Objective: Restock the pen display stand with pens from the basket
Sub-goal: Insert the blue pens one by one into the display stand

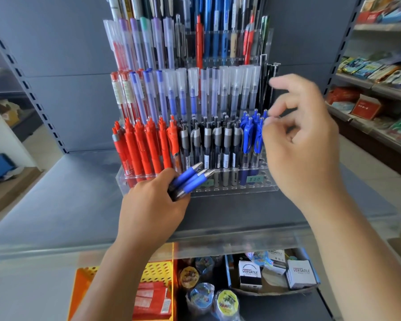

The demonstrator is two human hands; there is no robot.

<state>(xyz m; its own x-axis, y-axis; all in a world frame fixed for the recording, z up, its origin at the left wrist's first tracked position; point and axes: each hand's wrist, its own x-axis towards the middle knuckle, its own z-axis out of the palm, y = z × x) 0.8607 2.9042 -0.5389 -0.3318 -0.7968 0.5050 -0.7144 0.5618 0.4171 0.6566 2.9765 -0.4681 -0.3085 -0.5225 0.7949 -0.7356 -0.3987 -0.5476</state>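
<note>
1. The clear pen stand (229,189) sits on a grey shelf (56,205). Its front row holds red pens (146,147), black pens (218,144) and standing blue pens (248,135).
2. The left hand (153,205) is curled round a bunch of loose blue pens (190,177), low at the front of the stand.
3. The right hand (303,144) is up beside the standing blue pens. Its fingers are bent, with the tips right at one pen's top. I cannot tell if they pinch it.
4. A yellow basket (158,272) sits below the shelf.

stand (218,188): clear glossy acrylic | shelf (56,205): matt grey metal
</note>
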